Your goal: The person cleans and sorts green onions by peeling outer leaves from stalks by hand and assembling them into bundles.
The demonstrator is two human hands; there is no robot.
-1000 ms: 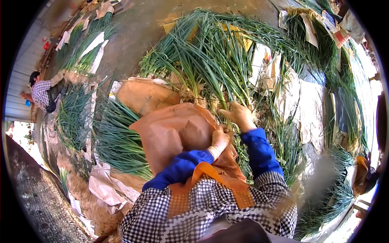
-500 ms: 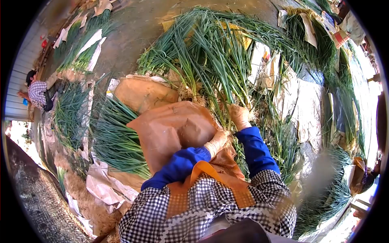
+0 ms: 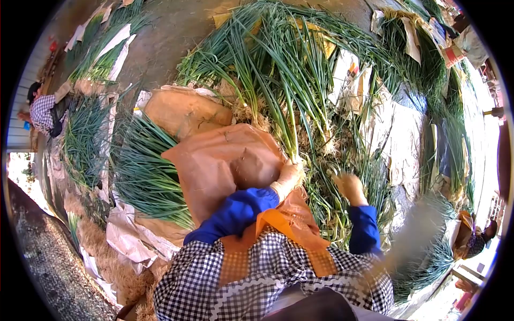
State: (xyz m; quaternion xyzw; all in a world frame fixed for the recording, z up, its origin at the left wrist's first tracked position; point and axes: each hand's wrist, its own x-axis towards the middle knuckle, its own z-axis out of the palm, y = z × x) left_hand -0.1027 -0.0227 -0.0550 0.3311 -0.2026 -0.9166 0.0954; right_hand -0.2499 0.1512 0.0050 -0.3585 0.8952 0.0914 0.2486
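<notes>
The held bunch of green stalks [image 3: 290,140] stands upright near the middle of the scene, just beyond the far right edge of the brown apron [image 3: 209,166], its pale lower ends in the left hand [image 3: 289,175] and its leaves leaning away to the far side, over the heap. The left hand is wrapped around those lower ends, fingers pressed together on them. What has just changed is the right hand [image 3: 349,188]: half a second ago it was up beside the stalks, and now it has dropped back to the right, well apart from them and blurred by motion. I cannot tell whether its fingers are spread or pinching a scrap. The change suggests that the left hand alone now keeps the stalks steady, with the right one free of them for the moment. Below the right hand lie loose leaf scraps [image 3: 321,206]. On the far side spreads the large heap of stalks [image 3: 241,64], with stringy roots [image 3: 327,143] at its near edge. Left of the apron rests a neater pile of stalks [image 3: 147,171], near a brown sheet [image 3: 182,112]; nearer still are a crumpled pale sheet [image 3: 128,230] and a mass of pale roots [image 3: 107,249]. At the far left, another person [image 3: 43,113] bends beside more greens.
</notes>
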